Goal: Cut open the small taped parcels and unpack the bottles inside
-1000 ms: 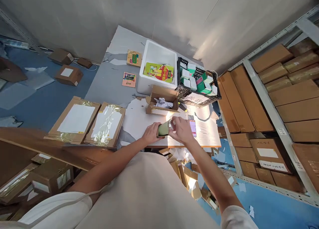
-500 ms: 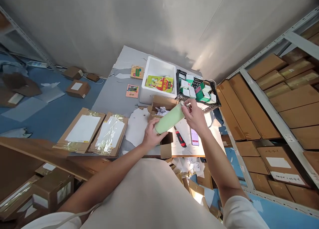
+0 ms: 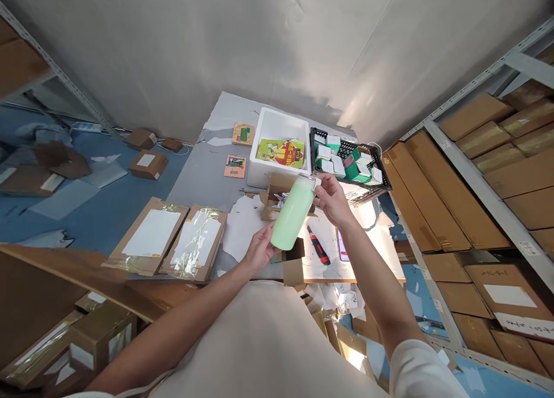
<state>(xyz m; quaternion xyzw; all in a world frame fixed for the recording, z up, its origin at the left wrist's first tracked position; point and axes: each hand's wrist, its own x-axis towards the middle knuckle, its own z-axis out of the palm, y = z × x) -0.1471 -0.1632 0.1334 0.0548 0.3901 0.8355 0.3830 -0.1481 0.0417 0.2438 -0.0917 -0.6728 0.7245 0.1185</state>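
A pale green bottle (image 3: pixel 294 213) with a whitish cap is held tilted over the table, cap end up and to the right. My left hand (image 3: pixel 261 248) grips it near the base, fingers partly behind it. At the cap, my right hand (image 3: pixel 332 197) is closed on the cap's edge. Beneath the bottle stands an open cardboard box (image 3: pixel 293 270), and just behind it another open carton (image 3: pixel 277 184) with crumpled paper inside. A red and black box cutter (image 3: pixel 319 246) lies to the right, beside a phone (image 3: pixel 343 247) partly covered by my right forearm.
Behind stand a white foam box (image 3: pixel 258 166) with colourful books and a black crate (image 3: pixel 386 181) of green-and-white boxes. Two taped parcels (image 3: pixel 149 233) lie at the left. Shelves of cartons (image 3: pixel 459 190) rise at the right. Paper scraps and boxes litter the floor below.
The bottle has swung more upright and its cap now shows clearly. My right hand has shifted slightly down at the cap, and the view has tilted a little.
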